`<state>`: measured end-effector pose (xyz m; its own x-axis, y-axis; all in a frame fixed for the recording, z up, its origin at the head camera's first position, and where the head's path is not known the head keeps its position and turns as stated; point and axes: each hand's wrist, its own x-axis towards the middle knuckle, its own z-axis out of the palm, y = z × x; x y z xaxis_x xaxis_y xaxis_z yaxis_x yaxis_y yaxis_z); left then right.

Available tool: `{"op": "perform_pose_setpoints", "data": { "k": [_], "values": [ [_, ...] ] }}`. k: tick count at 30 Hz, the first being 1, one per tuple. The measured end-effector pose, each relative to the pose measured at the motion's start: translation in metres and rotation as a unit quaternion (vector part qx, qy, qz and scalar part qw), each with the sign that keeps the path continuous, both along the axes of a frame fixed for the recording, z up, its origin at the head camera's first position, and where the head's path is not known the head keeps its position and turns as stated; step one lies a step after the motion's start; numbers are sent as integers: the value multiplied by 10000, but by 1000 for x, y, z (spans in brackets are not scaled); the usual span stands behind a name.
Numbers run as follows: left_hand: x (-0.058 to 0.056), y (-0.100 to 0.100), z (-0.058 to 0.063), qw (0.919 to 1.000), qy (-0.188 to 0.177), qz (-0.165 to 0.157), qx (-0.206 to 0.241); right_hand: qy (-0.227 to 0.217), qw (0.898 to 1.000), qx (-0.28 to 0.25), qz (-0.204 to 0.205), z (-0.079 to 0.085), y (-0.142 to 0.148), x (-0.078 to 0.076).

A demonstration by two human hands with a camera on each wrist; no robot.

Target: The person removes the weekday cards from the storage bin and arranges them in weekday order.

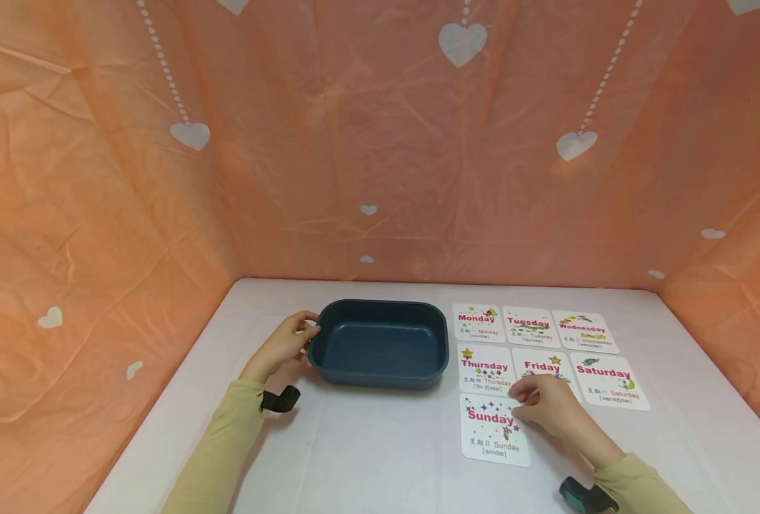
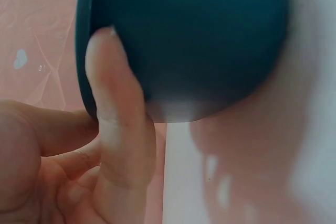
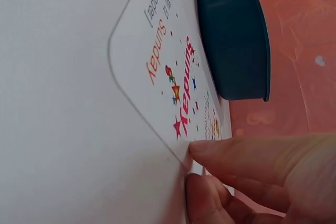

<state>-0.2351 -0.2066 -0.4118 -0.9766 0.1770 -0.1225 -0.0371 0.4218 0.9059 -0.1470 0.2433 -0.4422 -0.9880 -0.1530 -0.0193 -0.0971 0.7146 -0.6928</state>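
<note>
A dark blue rectangular tub [image 1: 380, 377] stands on the white table. My left hand [image 1: 285, 345] pinches its left end at the rim, with one finger [image 2: 114, 82] against the tub's outer wall in the left wrist view. The Sunday card [image 1: 494, 437] lies face up, nearest to me among the day cards. My right hand [image 1: 550, 405] pinches its upper right corner, thumb and finger on either side of the edge. Just above lie the Thursday card [image 1: 485, 368] and the Friday card [image 1: 537, 355], the latter partly hidden by that hand.
Along the back of the group lie the Monday card [image 1: 478, 321], the Tuesday card [image 1: 530, 325] and the Wednesday card [image 1: 584, 328]. The Saturday card [image 1: 611, 378] is at the right. Pink-orange cloth [image 1: 406, 178] with white hearts rises around the table [image 1: 354, 457].
</note>
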Motion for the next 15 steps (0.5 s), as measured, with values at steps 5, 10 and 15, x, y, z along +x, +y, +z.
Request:
{"op": "perform_pose_setpoints", "data": {
  "k": [5, 10, 15],
  "values": [
    [1, -2, 0, 10000, 2, 9, 54, 9, 9999, -142, 36, 1, 1, 0],
    [0, -2, -1, 9999, 50, -5, 97, 44, 9998, -201, 70, 2, 1, -1],
    [0, -2, -2, 9999, 143, -43, -45, 0, 9997, -230, 60, 7, 8, -2]
  ]
}}
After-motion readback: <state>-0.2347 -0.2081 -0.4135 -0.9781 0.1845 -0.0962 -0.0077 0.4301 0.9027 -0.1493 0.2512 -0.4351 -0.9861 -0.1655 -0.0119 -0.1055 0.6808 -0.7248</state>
